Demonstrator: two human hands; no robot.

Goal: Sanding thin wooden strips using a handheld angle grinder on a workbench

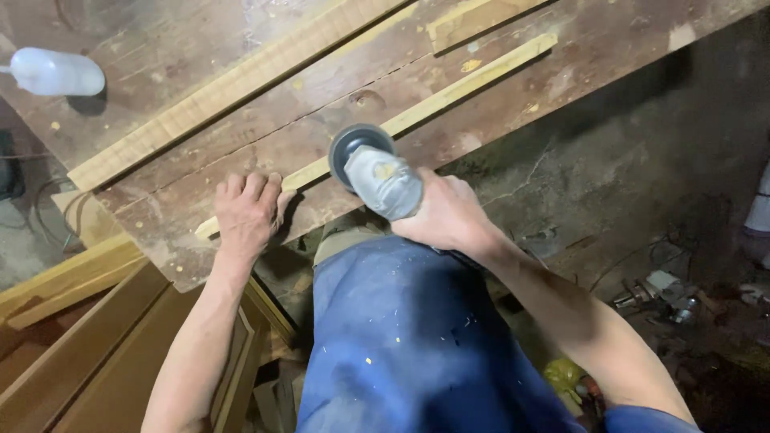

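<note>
- One old dark workbench (pixel 513 88) fills the far half of the scene, scratched and stained, its near edge running down toward the left.
- One person's blue trousers (pixel 401 337) take up the near middle, right against the bench edge.
- Pale wooden frames (pixel 72 337) lean at the near left, below the bench; I cannot count them exactly.
- Three light wood strips lie on the bench: a wide board (pixel 224 88) far left, a short piece (pixel 473 20) at the far edge, and one thin strip (pixel 449 92) slanting between the hands.
- One grey grinder (pixel 377 172) sits in the middle, its round disc resting against the thin strip.
- The right hand (pixel 449 216) is clamped around the grinder's body.
- The left hand (pixel 249 212) lies flat, fingers together, pressing the near left end of the thin strip.
- One white plastic bottle (pixel 56 72) lies at the far left, well apart from both hands.
- Small metal bits (pixel 658 293) clutter the floor at right.
</note>
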